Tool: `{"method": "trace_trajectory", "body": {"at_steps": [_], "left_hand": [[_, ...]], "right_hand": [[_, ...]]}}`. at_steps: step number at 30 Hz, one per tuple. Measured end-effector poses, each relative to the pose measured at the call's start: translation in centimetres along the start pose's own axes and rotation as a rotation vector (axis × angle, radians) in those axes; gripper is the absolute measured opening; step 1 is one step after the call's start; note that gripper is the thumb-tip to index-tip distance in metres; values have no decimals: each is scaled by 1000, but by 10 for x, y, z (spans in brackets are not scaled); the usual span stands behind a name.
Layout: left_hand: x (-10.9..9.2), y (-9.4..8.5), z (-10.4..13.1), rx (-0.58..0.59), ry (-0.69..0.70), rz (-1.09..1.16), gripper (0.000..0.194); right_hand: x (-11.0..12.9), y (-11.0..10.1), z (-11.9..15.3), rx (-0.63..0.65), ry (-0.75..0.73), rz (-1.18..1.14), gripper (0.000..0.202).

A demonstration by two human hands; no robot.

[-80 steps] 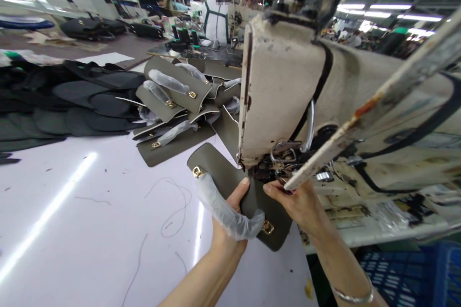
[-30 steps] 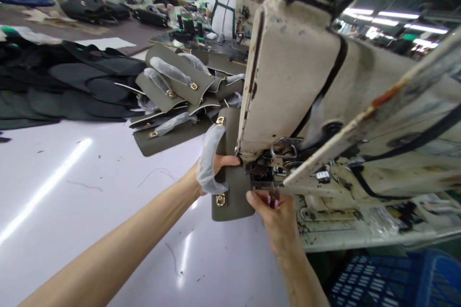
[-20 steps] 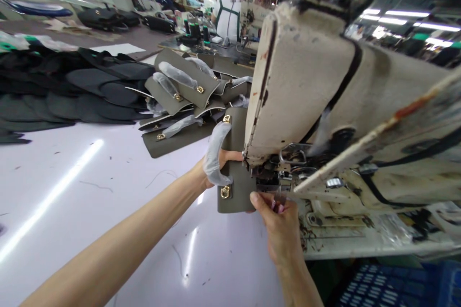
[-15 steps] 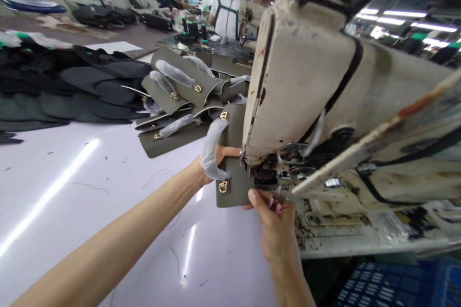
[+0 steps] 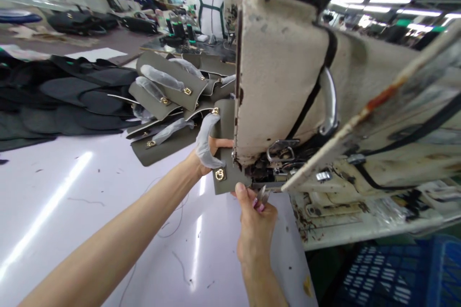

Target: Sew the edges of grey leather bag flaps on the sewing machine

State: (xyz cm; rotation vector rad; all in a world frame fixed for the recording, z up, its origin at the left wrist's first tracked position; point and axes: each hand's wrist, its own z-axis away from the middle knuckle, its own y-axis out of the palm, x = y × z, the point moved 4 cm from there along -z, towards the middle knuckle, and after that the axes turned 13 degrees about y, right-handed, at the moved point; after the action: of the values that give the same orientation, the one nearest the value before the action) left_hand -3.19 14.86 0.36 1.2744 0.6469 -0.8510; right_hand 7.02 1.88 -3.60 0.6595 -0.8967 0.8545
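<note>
A grey-green bag panel [image 5: 226,184] lies under the head of an old cream sewing machine [image 5: 273,67]. Its curved handle [image 5: 205,141] is wrapped in clear film and joined by gold-coloured fittings. My left hand [image 5: 213,146] reaches behind this handle and holds the panel's left side, one digit stretched over the top towards the needle area; its other fingers are hidden. At the panel's near corner, my right hand [image 5: 255,216] pinches the edge between thumb and finger. Small thread snips [image 5: 261,199] with pink parts are tucked in that same hand, blades pointing up.
Behind the panel lies a pile of similar panels with wrapped handles [image 5: 162,79]. Stacked dark pieces [image 5: 72,91] lie to the left. Loose threads are on the pale table [image 5: 90,216]. A blue plastic basket [image 5: 389,273] stands below right. A person in white [image 5: 212,14] sits farther back.
The view has turned slightly, so most things appear farther left. A curved metal lever on the machine stands higher. The snips show more clearly; both hands keep their places on the panel.
</note>
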Motion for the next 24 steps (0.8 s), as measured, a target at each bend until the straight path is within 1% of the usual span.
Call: {"method": "trace_trajectory", "body": {"at_steps": [2, 3, 5, 7, 8, 10, 13, 17, 21, 24], "left_hand": [[-1, 4, 0, 103, -39, -16, 21], [-3, 4, 1, 112, -42, -15, 18], [-8, 4, 3, 84, -36, -10, 9], [-10, 3, 3, 59, -29, -5, 11], [-11, 2, 2, 54, -33, -2, 10], [-9, 0, -1, 65, -57, 1, 1], [-5, -6, -7, 88, -96, 7, 14], [-2, -13, -11, 90, -92, 21, 14], [-2, -19, -11, 92, -71, 26, 19], [-5, -24, -5, 63, -12, 55, 24]], "right_hand": [[-8, 7, 1, -24, -8, -13, 41], [-11, 10, 1, -41, -13, -10, 44], [-15, 14, 1, -73, -27, -2, 48], [-18, 16, 1, -90, -31, 1, 49], [-18, 16, 1, -95, -34, 0, 49], [-18, 17, 0, -110, -51, -7, 49], [-15, 19, -1, -142, -81, -35, 48], [-13, 23, -3, -166, -85, -68, 47], [-13, 25, -3, -184, -84, -87, 46], [-12, 26, -2, -167, -97, -101, 45]]}}
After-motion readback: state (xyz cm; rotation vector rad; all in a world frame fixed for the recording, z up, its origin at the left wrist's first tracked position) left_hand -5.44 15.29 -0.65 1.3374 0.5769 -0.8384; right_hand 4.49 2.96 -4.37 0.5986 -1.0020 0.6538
